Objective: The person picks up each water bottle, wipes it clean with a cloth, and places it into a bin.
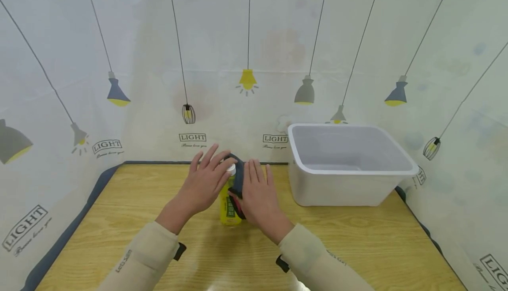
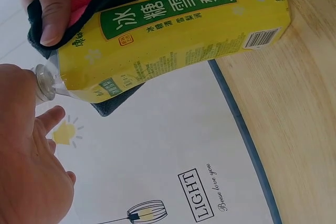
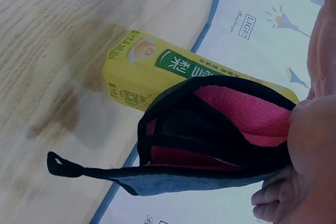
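Observation:
A yellow-labelled drink bottle (image 2: 173, 35) stands upright on the table, its cap (image 1: 231, 168) at the top. My left hand (image 1: 204, 185) holds the cap between thumb and fingers, the other fingers spread out. With my right hand (image 1: 259, 194) I grip a cloth mitt (image 3: 210, 135) against the bottle's side. This mitt is dark blue with black edging, a pink lining and a hanging loop (image 3: 64, 165). In the left wrist view the right thumb (image 2: 54, 17) presses on the mitt near the bottle's shoulder. Part of the bottle is hidden behind the mitt.
To the right of the hands stands a large white plastic tub (image 1: 351, 185), with its open top facing up. The wooden table (image 1: 131, 203) ends at a wall covering (image 1: 222, 106) printed with lamps, which encloses the back and both sides.

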